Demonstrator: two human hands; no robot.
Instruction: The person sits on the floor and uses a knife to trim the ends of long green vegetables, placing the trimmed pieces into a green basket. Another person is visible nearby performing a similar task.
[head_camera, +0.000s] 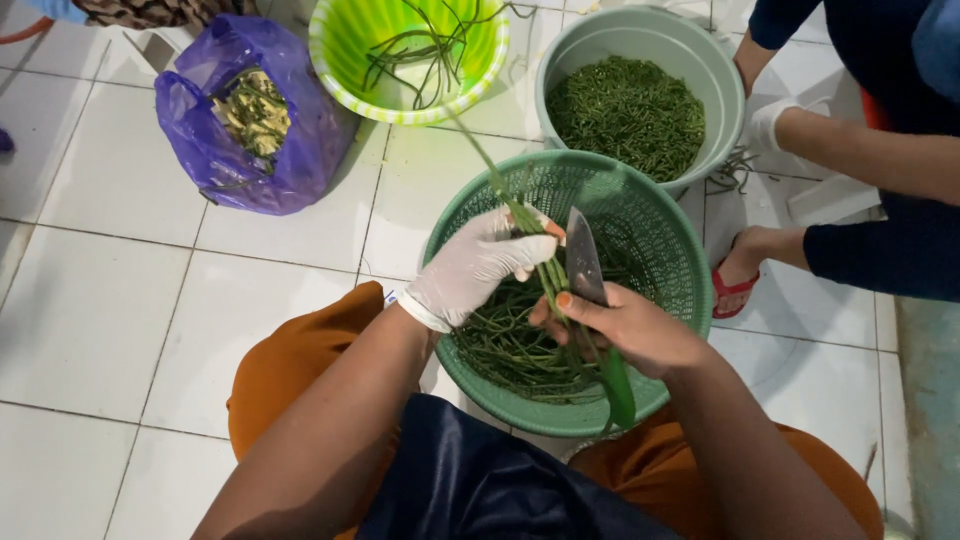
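Observation:
My left hand (475, 265), in a thin white glove, grips a bunch of long green beans (535, 245) over a green perforated basket (660, 215). My bare right hand (625, 325) holds a knife with a green handle (618, 385); its blade (583, 268) stands upright against the bean stems. Cut bean pieces (505, 345) lie in the basket under both hands. The beans' long ends trail up toward a bright green bowl (350, 45).
A grey-green tub (715, 75) of finely chopped beans stands at the back right. A purple plastic bag (300, 150) holding scraps lies at the back left. Another person sits at the right, with a gloved hand (775, 125) and a foot in a red sandal (735, 285). The floor is white tile.

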